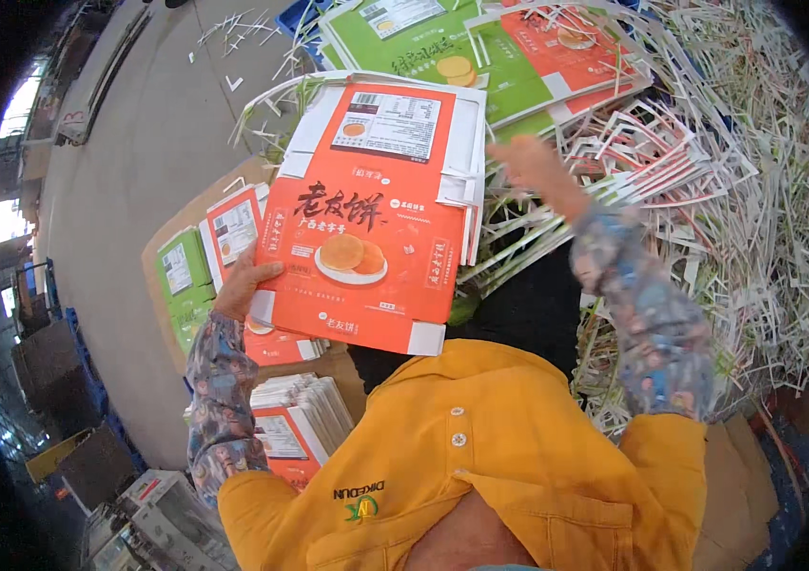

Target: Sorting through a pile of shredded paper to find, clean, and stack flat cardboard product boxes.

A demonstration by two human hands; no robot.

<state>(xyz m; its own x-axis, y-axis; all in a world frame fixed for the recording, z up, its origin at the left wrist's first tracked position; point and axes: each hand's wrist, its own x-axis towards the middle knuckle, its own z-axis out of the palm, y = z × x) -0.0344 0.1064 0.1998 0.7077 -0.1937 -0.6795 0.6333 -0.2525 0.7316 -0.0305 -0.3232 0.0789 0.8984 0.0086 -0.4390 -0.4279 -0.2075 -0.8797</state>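
Observation:
My left hand (241,285) grips the lower left edge of a stack of flat orange die-cut carton blanks (366,219), printed with round cakes, held up in front of my yellow jacket. My right hand (530,164) reaches out past the stack's right edge, over white cardboard trimmings (709,190); its fingers look spread and blurred, with nothing visibly in them. Behind the held stack lie green and orange carton sheets (442,48).
A large heap of white cardboard offcuts fills the right side. Stacks of green (181,276) and orange flat cartons (233,224) sit on a brown board at my left, another stack (295,419) by my left elbow. Grey concrete floor (138,143) stretches left.

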